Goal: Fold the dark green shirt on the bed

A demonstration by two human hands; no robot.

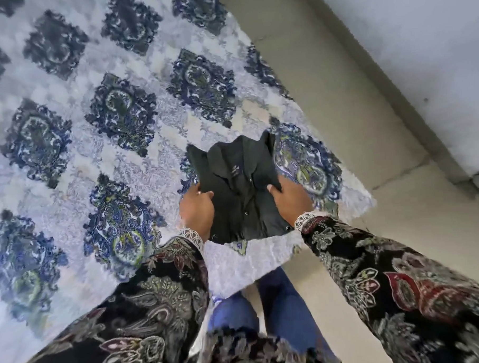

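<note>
The dark green shirt [241, 186] lies folded into a narrow packet near the bed's corner, collar away from me, button placket and neck label facing up. My left hand [197, 210] grips its left edge, thumb on top and fingers tucked under the cloth. My right hand [290, 198] holds the right edge the same way, thumb pressing on the front. Both sleeves of my patterned top reach in from below.
The bed [65, 120] carries a pale cover with dark blue medallions and ends in a corner just right of the shirt. Beige tiled floor [353, 107] runs along the right, with a pale wall [432, 35] beyond. My blue-trousered legs [282, 311] stand at the bed's edge.
</note>
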